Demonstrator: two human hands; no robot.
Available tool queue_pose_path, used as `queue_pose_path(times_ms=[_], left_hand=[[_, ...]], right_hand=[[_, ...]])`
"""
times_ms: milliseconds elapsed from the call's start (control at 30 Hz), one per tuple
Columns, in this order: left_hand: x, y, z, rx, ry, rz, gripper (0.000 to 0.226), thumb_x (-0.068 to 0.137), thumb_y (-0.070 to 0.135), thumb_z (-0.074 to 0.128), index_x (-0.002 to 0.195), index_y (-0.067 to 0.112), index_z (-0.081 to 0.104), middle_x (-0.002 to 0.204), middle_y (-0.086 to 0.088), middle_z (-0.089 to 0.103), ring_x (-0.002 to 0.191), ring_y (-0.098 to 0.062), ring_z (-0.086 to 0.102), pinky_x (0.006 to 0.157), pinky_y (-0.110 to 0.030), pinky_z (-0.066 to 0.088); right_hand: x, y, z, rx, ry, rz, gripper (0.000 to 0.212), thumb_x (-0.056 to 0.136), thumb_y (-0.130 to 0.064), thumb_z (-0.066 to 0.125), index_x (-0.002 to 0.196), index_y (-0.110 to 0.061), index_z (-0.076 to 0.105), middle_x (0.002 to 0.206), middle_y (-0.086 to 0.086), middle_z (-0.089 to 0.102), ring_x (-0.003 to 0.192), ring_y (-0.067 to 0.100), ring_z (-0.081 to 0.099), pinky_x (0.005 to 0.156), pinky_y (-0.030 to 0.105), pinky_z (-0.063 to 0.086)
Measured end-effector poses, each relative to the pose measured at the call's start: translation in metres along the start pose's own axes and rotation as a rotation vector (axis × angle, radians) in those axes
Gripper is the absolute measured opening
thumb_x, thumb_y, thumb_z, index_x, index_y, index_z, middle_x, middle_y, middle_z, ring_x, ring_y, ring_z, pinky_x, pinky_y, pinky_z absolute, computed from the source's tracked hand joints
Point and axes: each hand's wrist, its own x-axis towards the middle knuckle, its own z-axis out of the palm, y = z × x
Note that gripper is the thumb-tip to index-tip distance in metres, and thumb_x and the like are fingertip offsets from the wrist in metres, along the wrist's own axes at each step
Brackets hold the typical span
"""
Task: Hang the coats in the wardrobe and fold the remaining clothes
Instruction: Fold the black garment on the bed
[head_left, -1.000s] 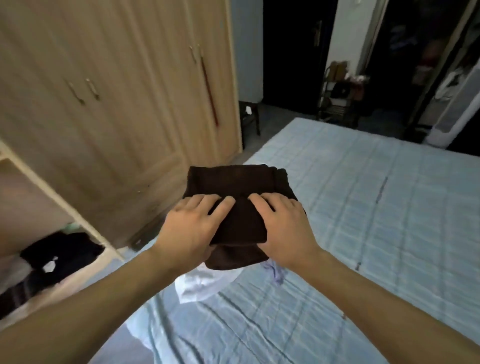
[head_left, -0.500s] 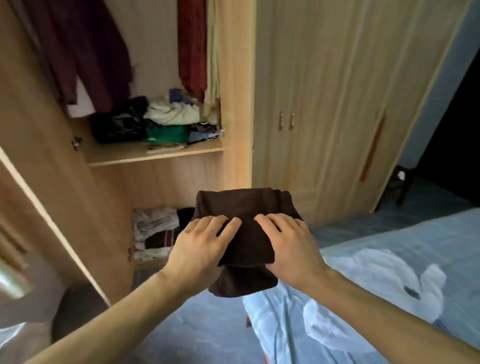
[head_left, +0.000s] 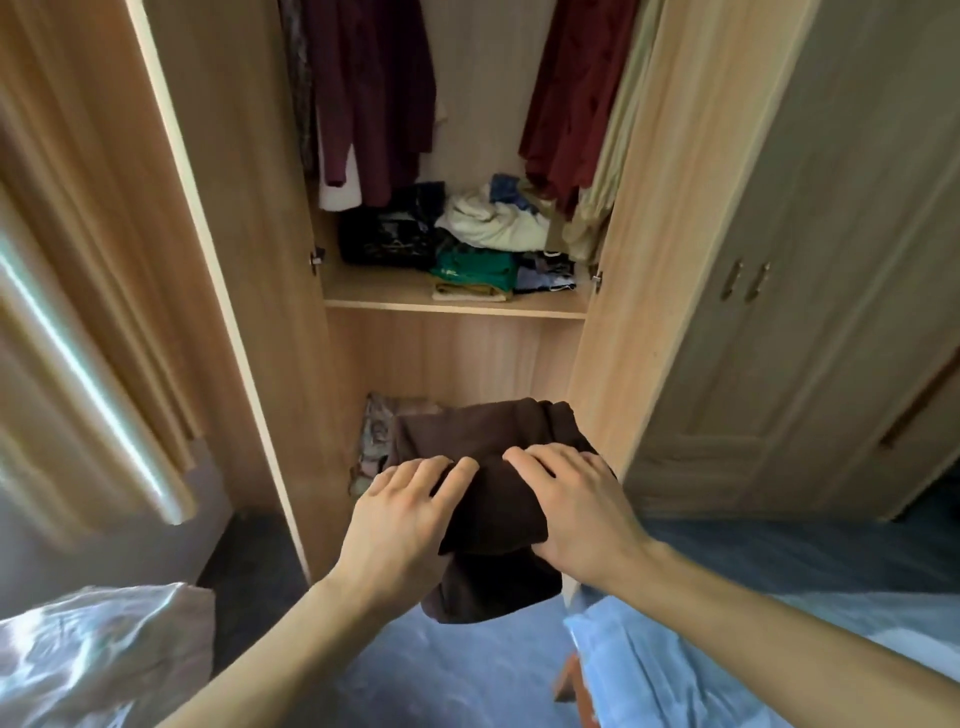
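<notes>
My left hand (head_left: 400, 525): grips the folded brown garment (head_left: 493, 499), fingers on top.
My right hand (head_left: 582, 514): grips it likewise; thumbs hidden, probably beneath.
Ahead: open wardrobe (head_left: 613, 291), shelf (head_left: 452, 306) crowded.

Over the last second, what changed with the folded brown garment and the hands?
The person turned from the bed to face the open wardrobe, carrying the folded brown garment toward it. Unchanged: left hand and right hand grip it from both sides, fingers on top.

Place: home bedroom | wooden wardrobe (head_left: 457, 312) standing open, coats (head_left: 374, 93) hanging inside | folded clothes (head_left: 467, 244) sitting on its shelf | blue-sheeted bed (head_left: 675, 670) showing at lower right
</notes>
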Motion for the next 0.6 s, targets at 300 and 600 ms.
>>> queue_pose_path(times_ms=[300, 600], left_hand=[[0.098, -0.035, 0.052, 0.069, -0.124, 0.026, 0.099, 0.042, 0.034, 0.088, 0.135, 0.022, 0.055, 0.119, 0.001, 0.065, 0.104, -0.023, 0.067, 0.083, -0.036, 0.057], [0.181, -0.066, 0.125, 0.006, -0.239, -0.030, 0.100, 0.037, 0.037, 0.087, 0.132, 0.026, 0.058, 0.117, 0.006, 0.066, 0.101, -0.019, 0.067, 0.082, -0.032, 0.057]], right_hand=[[0.078, 0.061, 0.071, 0.128, -0.022, 0.053, 0.090, 0.066, -0.033, 0.081, 0.146, -0.023, 0.040, 0.137, -0.002, 0.053, 0.130, 0.022, 0.049, 0.102, 0.040, 0.043], [0.153, 0.122, 0.134, 0.162, -0.167, 0.044, 0.090, 0.070, -0.033, 0.079, 0.149, -0.026, 0.036, 0.143, -0.003, 0.047, 0.136, 0.021, 0.041, 0.106, 0.040, 0.040]])
